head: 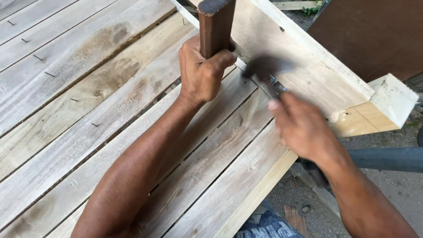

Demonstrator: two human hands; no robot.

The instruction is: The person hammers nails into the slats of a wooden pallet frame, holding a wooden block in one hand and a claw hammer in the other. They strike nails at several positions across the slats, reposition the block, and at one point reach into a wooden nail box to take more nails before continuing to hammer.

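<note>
Slatted boards (88,110) fill the left and centre of the frame, under a pale beam (308,66) running to the upper right. At top centre the left hand (202,70) grips a brown post (216,24) tight. The right hand (304,128), centre right, is wrapped around a blurred hammer (264,68). Good practice, I judge: keep the post steady, the fingers off the strike line, and the blows short and square.

Soft daylight, right hand (304,130) motion-blurred

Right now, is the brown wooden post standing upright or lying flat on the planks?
Upright. The brown post rises on end from the pale planks, and the left hand grips it near its base.
</note>
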